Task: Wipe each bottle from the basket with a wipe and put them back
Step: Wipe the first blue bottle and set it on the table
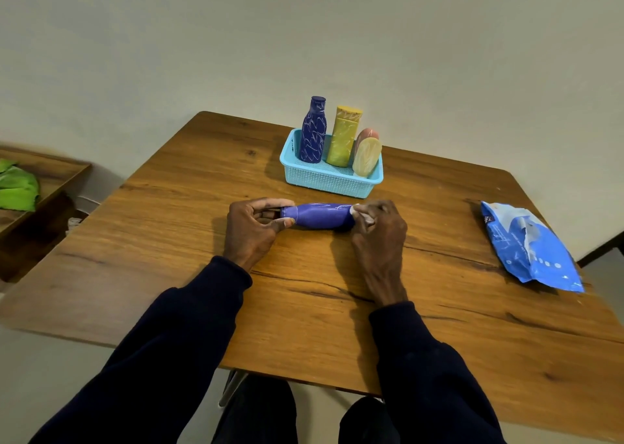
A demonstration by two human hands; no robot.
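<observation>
Now L-hand (251, 231), R-hand (379, 232) round btl (320, 217)

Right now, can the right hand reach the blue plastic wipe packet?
Probably, once freed: the right hand holds a white wipe against the purple bottle; only bare wooden table lies before the blue wipe packet.

Purple bottle (319, 215) lying sideways: my left hand (251, 232) grips its neck, my right hand (380, 232) pinches a white wipe (366, 220) at its base. Just beyond, a blue basket (329, 180) holds four bottles (344, 140).
</observation>
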